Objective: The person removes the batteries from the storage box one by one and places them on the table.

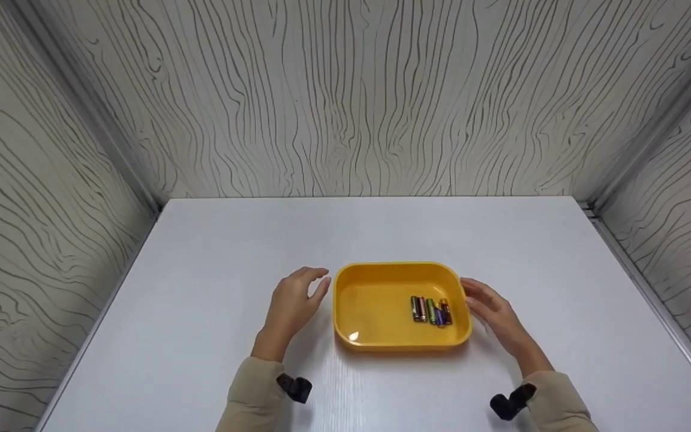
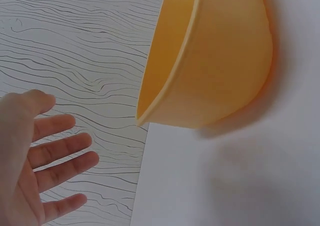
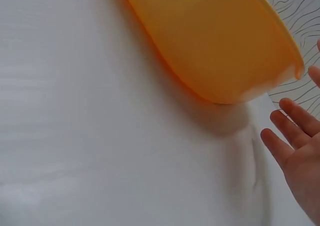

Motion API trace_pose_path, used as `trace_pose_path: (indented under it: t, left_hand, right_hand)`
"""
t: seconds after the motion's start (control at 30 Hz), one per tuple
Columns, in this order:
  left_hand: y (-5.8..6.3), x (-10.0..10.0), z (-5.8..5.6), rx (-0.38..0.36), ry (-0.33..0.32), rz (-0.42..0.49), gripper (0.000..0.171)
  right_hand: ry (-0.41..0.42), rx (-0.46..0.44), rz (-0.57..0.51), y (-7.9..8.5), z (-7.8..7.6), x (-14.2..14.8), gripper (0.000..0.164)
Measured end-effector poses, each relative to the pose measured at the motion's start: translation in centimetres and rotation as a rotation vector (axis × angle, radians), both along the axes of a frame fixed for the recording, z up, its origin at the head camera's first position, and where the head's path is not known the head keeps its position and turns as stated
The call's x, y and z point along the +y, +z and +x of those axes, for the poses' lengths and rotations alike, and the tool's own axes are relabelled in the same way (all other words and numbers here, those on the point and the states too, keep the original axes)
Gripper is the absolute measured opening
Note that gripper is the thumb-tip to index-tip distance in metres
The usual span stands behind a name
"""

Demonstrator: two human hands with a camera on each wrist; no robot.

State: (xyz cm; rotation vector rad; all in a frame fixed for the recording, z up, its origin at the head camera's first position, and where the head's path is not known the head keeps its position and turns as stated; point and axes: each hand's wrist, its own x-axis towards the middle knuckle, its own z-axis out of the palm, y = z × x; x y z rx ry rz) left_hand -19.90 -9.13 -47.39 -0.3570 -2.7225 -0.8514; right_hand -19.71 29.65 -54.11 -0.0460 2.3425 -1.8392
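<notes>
A yellow plastic tray [image 1: 375,270] with rounded corners sits on the white table. Several batteries [image 1: 431,311] lie side by side in its right half. My left hand [image 1: 293,300] is just left of the tray, apart from it, fingers spread and holding nothing; the left wrist view shows a gap between that hand [image 2: 45,156] and the tray wall [image 2: 225,61]. On the other side, my right hand [image 1: 495,312] is close by the tray's right end, its fingers extended. In the right wrist view this hand [image 3: 300,146] appears apart from the tray wall [image 3: 215,46].
The white table [image 1: 231,234] reaches back to a wood-grain patterned wall [image 1: 345,102], with similar panels at both sides. A black wrist camera [image 1: 296,387] is on the left sleeve and another camera [image 1: 512,402] on the right one.
</notes>
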Motion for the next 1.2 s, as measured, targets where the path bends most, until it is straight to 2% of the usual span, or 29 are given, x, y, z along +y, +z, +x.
trace_pose_path:
  t: [0.17,0.33,0.47,0.57,0.67,0.83,1.03,1.2]
  left_hand:
    - [-0.4,0.6,0.4,0.020,-0.023,0.009,0.027]
    - [-0.8,1.3,0.7,0.038,-0.049,0.028,0.026]
    - [-1.1,2.1,1.0,0.068,-0.096,0.051,0.026]
    - [-1.1,2.8,1.2,0.069,-0.136,0.067,0.026]
    - [-1.0,3.6,1.2,0.023,-0.163,0.070,0.028]
    - [-1.1,4.7,0.7,-0.146,-0.224,0.082,0.030]
    - [-1.7,6.0,-0.4,-0.360,-0.325,0.207,0.034]
    - [-2.1,7.2,-1.4,-0.450,-0.347,0.248,0.036]
  right_hand:
    - [0.011,-0.056,-0.032,-1.0,-0.1,-0.4,0.053]
    - [0.080,-0.099,-0.064,-1.4,-0.3,-0.8,0.060]
    - [0.130,-0.099,-0.105,-1.5,-0.1,-0.9,0.063]
    - [0.130,-0.110,-0.112,-1.4,0.2,-0.8,0.065]
    - [0.122,-0.127,-0.120,-1.4,0.3,-0.4,0.066]
    - [0.144,-0.120,-0.182,-1.5,0.3,0.0,0.068]
    - [0.176,-0.124,-0.256,-2.0,0.4,0.6,0.065]
    - [0.169,-0.150,-0.280,-2.2,0.4,1.0,0.064]
